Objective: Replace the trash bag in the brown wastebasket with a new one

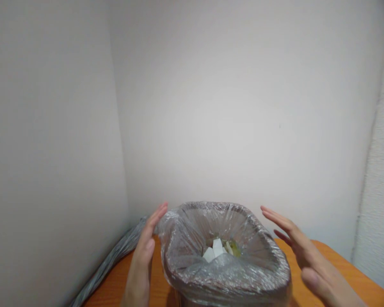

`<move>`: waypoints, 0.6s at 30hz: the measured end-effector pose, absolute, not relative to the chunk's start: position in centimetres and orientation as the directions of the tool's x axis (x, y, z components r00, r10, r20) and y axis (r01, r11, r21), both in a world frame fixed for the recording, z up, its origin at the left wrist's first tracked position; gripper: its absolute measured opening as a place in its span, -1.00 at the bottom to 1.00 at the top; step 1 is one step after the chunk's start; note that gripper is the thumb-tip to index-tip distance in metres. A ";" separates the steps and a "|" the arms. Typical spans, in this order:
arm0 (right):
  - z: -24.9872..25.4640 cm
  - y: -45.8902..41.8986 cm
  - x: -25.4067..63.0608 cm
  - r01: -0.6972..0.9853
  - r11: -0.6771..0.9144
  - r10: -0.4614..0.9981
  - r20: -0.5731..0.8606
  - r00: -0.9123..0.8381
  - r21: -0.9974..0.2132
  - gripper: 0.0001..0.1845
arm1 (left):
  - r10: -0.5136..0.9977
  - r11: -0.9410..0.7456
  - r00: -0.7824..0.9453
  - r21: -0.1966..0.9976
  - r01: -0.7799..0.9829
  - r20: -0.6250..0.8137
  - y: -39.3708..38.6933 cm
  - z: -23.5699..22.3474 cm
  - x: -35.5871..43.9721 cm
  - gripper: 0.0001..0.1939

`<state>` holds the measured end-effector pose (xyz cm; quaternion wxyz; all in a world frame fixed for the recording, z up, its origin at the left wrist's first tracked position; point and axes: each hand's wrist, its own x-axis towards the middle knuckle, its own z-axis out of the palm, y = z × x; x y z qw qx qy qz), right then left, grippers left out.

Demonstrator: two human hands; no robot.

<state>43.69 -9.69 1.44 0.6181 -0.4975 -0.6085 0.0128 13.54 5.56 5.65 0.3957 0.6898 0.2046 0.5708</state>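
A brown bin (pixel 205 298) lined with a clear plastic bag (pixel 192 243) stands before me. The bag is folded out over the rim all round. Down inside lie white paper scraps (pixel 216 248) and something yellow-green (pixel 235 248). My left hand (pixel 144 251) is held upright beside the bin's left side, fingers straight and holding nothing. On the other side, my right hand (pixel 302 249) is raised with its fingers stretched out and apart, also holding nothing. Neither hand appears to touch the bag.
The bin rests on an orange-brown wooden table (pixel 333 264). Along the left wall runs a long grey twisted bundle of plastic or cloth (pixel 112 258). Pale walls (pixel 230 106) meet in a corner behind, and a white textured surface (pixel 379 192) stands at the right.
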 end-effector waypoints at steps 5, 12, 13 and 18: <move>1.2 -10.3 41.3 0.836 0.350 0.666 0.739 0.096 -0.423 -0.05 | 0.537 -0.817 0.525 0.562 0.128 0.661 4.6 4.9 13.1 -0.19; 0.2 -9.9 41.1 0.888 0.270 0.667 0.737 0.106 -0.372 -0.13 | 0.521 -0.800 0.648 0.582 0.145 0.555 6.1 3.9 12.4 -0.11; 0.3 -9.9 41.1 0.885 0.274 0.665 0.739 0.108 -0.376 -0.15 | 0.518 -0.802 0.655 0.578 0.149 0.551 6.2 3.9 12.4 -0.11; 0.7 -10.2 40.8 0.902 0.250 0.667 0.738 0.103 -0.352 -0.18 | 0.515 -0.809 0.669 0.562 0.173 0.536 6.1 4.3 12.1 -0.11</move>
